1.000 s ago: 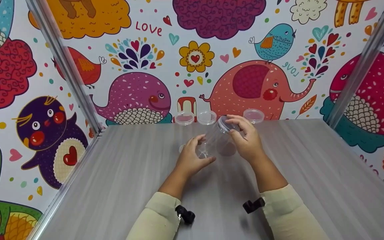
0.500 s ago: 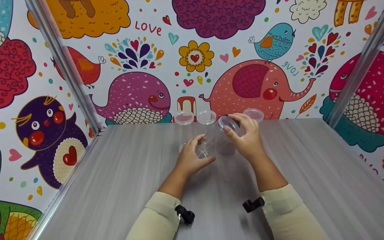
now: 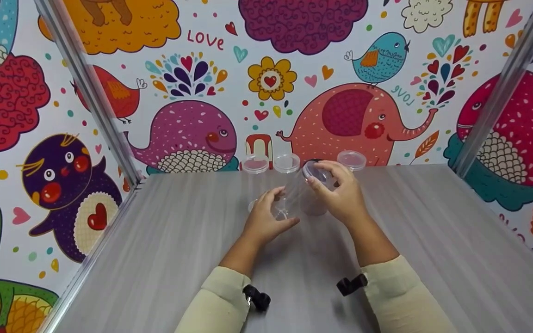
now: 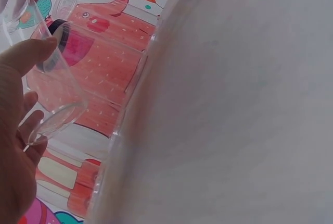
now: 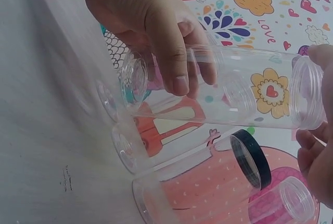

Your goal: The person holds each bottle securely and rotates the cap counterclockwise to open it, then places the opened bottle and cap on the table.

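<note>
A clear plastic jar (image 3: 295, 194) is held tilted over the table, its top leaning to the right. My left hand (image 3: 266, 219) grips its lower body, the thumb on one side and the fingers round the other, as the right wrist view also shows on the jar (image 5: 223, 96). At the upper end, my right hand (image 3: 346, 196) has thumb and fingers curled round the ridged screw top (image 5: 307, 91). The jar looks empty and see-through. In the left wrist view its round base (image 4: 57, 122) lies by my left fingers.
Several clear jars stand along the table's back edge: one on the left (image 3: 256, 165), one beside it (image 3: 287, 163), one on the right (image 3: 351, 160). A jar with a black lid (image 5: 251, 159) stands behind the held one. Patterned walls and metal posts (image 3: 502, 92) enclose the table (image 3: 174, 259).
My right thumb and fingers have shifted round the jar's top, the thumb moving toward its near left side. My left hand and the jar's body have stayed in place.
</note>
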Motion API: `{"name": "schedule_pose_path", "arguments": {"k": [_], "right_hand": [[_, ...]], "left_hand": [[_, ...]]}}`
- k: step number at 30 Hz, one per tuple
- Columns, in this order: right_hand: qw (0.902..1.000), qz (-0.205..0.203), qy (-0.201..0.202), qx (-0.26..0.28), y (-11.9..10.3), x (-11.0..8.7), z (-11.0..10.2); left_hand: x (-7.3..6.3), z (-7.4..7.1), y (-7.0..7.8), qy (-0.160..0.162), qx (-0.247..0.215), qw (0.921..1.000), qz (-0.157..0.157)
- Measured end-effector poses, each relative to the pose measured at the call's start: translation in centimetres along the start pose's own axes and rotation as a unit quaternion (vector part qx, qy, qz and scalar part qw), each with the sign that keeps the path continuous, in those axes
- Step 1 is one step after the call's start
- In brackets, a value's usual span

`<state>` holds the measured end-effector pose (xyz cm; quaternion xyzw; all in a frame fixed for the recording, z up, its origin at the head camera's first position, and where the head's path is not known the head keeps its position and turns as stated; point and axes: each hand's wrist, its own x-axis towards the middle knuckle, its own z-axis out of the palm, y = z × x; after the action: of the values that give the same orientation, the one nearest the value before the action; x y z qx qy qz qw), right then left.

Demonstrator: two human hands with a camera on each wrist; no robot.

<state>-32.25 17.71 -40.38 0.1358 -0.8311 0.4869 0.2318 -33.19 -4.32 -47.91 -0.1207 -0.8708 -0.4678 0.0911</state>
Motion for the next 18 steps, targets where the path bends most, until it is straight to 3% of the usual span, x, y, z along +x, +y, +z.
{"name": "schedule_pose_path", "arguments": {"k": [9, 18], "right_hand": [[0.9981, -0.022, 0.019, 0.055, -0.4, 0.2, -0.4], [0.9963, -0.012, 0.025, 0.081, 0.5, 0.2, -1.8]], "left_hand": [[0.1, -0.5, -0.2, 0.008, -0.03, 0.9994, 0.018], [-0.1, -1.6, -1.0, 0.048, -0.086, 0.9915, 0.085]]}}
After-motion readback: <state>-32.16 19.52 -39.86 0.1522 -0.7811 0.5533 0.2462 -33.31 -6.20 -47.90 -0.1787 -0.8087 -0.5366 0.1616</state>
